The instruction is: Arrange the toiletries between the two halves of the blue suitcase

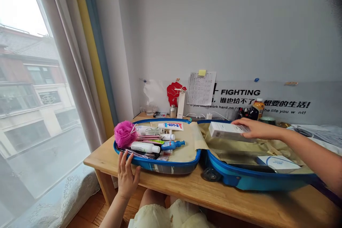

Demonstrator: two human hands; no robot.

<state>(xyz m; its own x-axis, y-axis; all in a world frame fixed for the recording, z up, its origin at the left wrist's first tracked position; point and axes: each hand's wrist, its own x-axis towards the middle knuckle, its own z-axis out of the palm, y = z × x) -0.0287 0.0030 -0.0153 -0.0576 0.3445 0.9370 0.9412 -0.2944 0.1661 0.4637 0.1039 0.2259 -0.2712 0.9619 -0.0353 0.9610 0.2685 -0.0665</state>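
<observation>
White box (227,130) in R hand (253,128) over suitcase (253,181), L hand (127,178) on rim.

**The wearer's arms and lap, head view.**
The left hand (127,178) and right hand (253,128) are uncovered. The left forearm (113,212), at the near edge, and the right forearm (307,149), at the right, are bare up to the picture's border, with no sleeve in view. Across the lap at the near centre lies a pale cream-yellow garment (171,217) of soft, loosely folded cloth, scattered with small faint marks. A bare knee (153,196) shows just beyond its hem.
</observation>
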